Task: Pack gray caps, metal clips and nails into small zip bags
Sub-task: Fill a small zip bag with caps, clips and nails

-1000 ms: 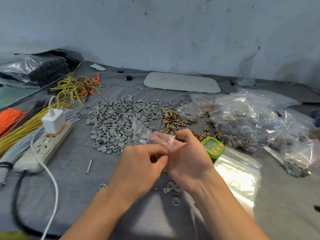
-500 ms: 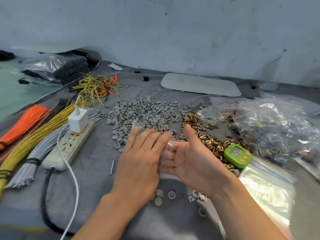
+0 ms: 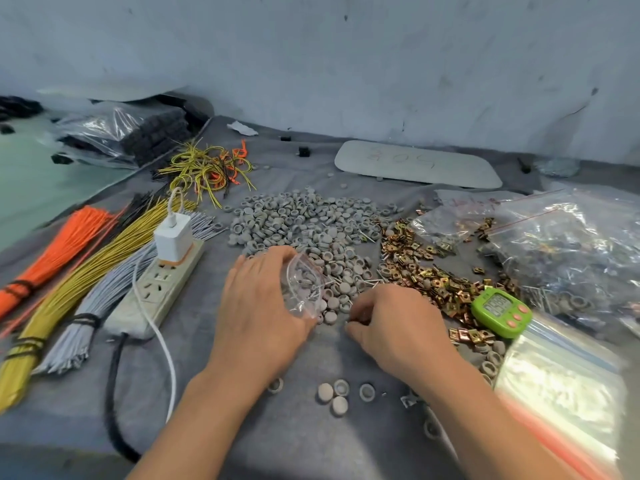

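The hands have parted: the left hand (image 3: 263, 306) now grips the small zip bag (image 3: 306, 289) over the near edge of the gray caps (image 3: 311, 230) on the counter (image 3: 304, 445). The right hand (image 3: 398, 323) curls its fingers (image 3: 353, 329) just beside; I cannot tell whether they hold anything.

The gray round caps (image 3: 304, 223) look matt plastic; the tabletop's gray cloth (image 3: 294, 445) is perhaps felt; brass-coloured metal clips (image 3: 415, 271) gleam; the small clear zip bag (image 3: 304, 289) is glossy plastic.
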Demonstrator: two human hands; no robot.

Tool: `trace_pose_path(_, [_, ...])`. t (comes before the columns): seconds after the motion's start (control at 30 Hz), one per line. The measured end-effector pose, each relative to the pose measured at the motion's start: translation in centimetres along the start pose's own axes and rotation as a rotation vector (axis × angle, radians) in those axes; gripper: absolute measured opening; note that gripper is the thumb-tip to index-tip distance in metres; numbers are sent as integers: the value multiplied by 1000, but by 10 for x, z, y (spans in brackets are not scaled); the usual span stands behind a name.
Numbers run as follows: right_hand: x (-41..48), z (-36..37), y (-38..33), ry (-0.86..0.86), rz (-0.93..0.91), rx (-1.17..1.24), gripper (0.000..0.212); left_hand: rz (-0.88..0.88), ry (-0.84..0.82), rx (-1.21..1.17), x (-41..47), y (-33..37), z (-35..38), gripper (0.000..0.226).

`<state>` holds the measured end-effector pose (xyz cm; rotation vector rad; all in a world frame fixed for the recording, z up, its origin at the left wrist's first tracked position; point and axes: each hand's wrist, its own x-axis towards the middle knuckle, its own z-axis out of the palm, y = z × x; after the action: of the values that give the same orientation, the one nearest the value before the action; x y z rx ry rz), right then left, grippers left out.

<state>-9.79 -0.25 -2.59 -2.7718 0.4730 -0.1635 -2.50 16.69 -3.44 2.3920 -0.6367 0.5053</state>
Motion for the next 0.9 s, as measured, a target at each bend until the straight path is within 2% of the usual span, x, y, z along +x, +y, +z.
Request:
trace_pose_path(0.07, [-2,2,-1,34,-22,-103,16,-24,-34,-50,-1,2,1,72])
trace_pose_path(0.17, [-6,4,-3,64,-37,-61,12,3,-96,-78,-5,3,3,81])
trace_pose_path(0.23, [-7,1,0,162,-17,113,11,35,-115,-30,-7,3,4,84])
trace_pose_path(0.3, [-6,-5,4,247,-7,408,9,64,-106,31,-7,4,6,86])
trace_pose_path(0.37, [-7,-10,3,256,-42,695,8,94,-89,32,-8,7,8,83])
trace_pose_path(0.43, [-10,-11,-1,246,-97,802,10,114,-81,3,-8,13,10,77])
trace_pose_path(0.6, [-6,-6,-8,188,-140,619,8,111,-71,-103,-7,25,13,61])
trace_pose_path(0.67, [-3,-8,-7,185,-142,685,6,71,-90,-128,-5,26,12,59])
trace_pose_path(0.73, [1,-11,-2,258,-90,801,9,10,-98,-195,-4,23,9,64])
trace_pose_path(0.83, [9,-14,13,344,64,708,16,-153,-89,-460,-1,19,2,67])
trace_pose_path(0.9, [12,-9,16,213,104,495,11,-266,-57,-742,3,16,-3,68])
